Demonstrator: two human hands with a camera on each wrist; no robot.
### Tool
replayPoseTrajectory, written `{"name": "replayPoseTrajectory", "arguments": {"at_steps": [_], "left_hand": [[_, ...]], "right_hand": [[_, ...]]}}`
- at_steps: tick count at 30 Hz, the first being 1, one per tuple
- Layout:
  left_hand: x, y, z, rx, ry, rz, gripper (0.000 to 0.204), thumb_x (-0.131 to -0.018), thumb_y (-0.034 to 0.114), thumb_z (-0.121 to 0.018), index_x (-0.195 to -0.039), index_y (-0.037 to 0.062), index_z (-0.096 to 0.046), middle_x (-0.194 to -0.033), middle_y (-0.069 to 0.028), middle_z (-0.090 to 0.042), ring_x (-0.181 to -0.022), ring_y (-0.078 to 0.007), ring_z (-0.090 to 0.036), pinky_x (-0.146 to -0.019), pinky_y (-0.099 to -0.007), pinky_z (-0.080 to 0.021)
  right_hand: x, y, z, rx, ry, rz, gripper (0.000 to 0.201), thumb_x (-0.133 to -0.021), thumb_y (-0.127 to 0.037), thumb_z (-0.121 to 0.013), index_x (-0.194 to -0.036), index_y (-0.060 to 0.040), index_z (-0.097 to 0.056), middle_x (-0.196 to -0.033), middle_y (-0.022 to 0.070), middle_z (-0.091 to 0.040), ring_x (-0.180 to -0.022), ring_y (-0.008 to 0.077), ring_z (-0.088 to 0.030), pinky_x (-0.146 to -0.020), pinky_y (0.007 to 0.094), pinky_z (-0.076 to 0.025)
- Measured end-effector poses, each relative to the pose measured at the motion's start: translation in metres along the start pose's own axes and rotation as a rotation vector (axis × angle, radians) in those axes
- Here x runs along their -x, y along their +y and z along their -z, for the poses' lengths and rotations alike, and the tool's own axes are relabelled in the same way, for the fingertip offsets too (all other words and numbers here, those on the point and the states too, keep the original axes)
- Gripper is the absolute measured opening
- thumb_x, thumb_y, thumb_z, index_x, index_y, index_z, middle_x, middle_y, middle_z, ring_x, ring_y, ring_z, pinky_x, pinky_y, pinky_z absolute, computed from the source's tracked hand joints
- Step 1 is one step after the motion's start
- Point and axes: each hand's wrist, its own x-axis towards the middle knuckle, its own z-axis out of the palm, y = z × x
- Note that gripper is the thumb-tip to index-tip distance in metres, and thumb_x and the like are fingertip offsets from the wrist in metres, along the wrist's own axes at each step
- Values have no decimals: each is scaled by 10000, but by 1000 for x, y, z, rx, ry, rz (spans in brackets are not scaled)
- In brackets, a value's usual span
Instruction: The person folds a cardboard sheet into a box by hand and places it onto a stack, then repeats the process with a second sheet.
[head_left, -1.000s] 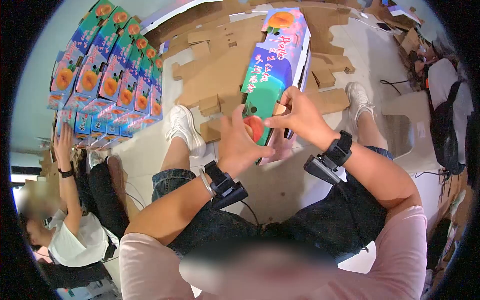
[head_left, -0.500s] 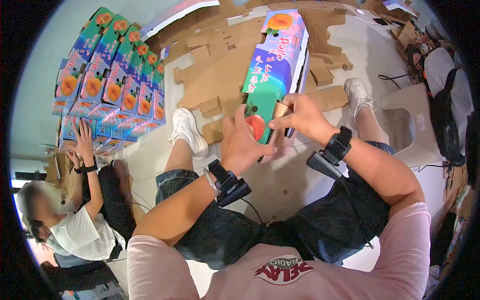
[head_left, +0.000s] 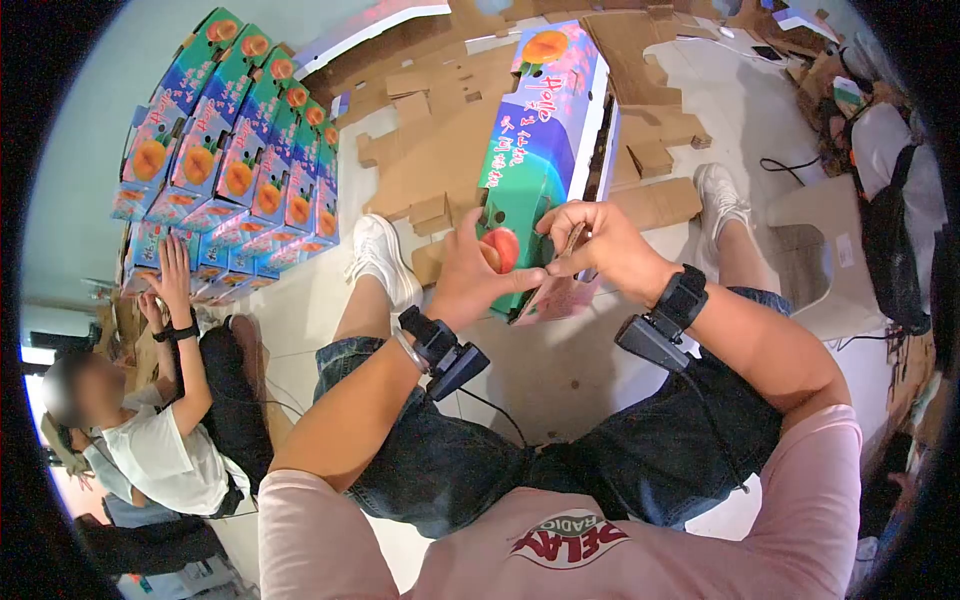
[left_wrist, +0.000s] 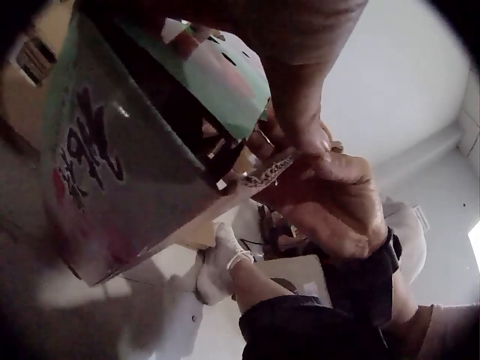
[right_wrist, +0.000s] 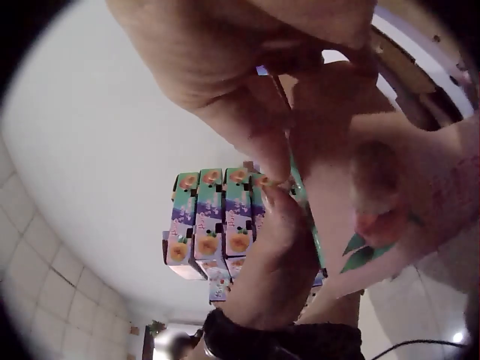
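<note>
A long printed carton (head_left: 540,130), green, blue and pink with peach pictures, stands on the floor between the person's feet. At its near end the left hand (head_left: 470,275) lies over the green top, thumb extended toward the right hand. The right hand (head_left: 610,250) pinches a cardboard flap between thumb and curled fingers at the near right corner. In the left wrist view the flap's corrugated edge (left_wrist: 270,172) shows beside the thumb of the left hand (left_wrist: 296,90), and the right hand (left_wrist: 330,202) is behind it. Both thumb tips nearly meet in the right wrist view.
Stacked printed cartons (head_left: 240,170) stand at the left, where another person (head_left: 160,440) sits with hands on the lower row. Flattened brown cardboard (head_left: 420,140) covers the floor beyond and around the carton. A grey plastic stool (head_left: 830,250) and a black bag (head_left: 895,240) are at the right.
The right hand's fingers have curled in around the flap, which has moved at the corner. The left hand has shifted slightly left, and the carton has tilted or turned a little.
</note>
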Motion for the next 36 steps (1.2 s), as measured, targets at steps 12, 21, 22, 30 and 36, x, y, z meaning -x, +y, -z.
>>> {"name": "replayPoseTrajectory", "arguments": {"at_steps": [12,21,22,30,36], "left_hand": [[-15,-15,13,149,-79,24,963,-511,369,-889,-1243,-45,-422,-1205,-193,-518,-1127,-293,-520,-949,-375,-430],[-11,8,35,422,-56,288,554,-642,185,-798,-1097,17,-531,-980,-94,-632,-883,-200,-634,-766,-322,-533],[-9,16,42,616,-123,341,447,-707,125,-741,-1112,60,-564,-956,-58,-645,-858,-170,-641,-749,-309,-549],[-18,53,64,993,109,106,413,-773,204,-713,-1120,67,-537,-1058,-51,-596,-968,-179,-593,-827,-323,-492],[-92,81,50,1286,305,-202,355,-783,267,-728,-1058,109,-570,-975,-17,-630,-904,-163,-611,-755,-296,-509]], "right_hand": [[11,-7,-15,11,-200,-179,208,-663,-12,-803,-753,-30,-616,-723,-17,-607,-687,65,-575,-639,218,-456],[20,8,-8,19,-761,-453,406,-898,-415,-616,-1075,-50,-619,-1073,25,-609,-1007,112,-562,-807,257,-434],[19,8,-3,37,-651,-496,481,-914,-493,-564,-1122,-62,-609,-1117,27,-594,-1045,126,-550,-835,264,-422],[6,-1,22,-10,88,-166,326,-866,-308,-674,-1069,-61,-613,-1006,31,-562,-962,157,-520,-783,323,-460],[8,-34,35,253,643,422,351,-818,-91,-679,-1146,-34,-570,-1096,56,-582,-989,149,-559,-828,271,-461]]}}
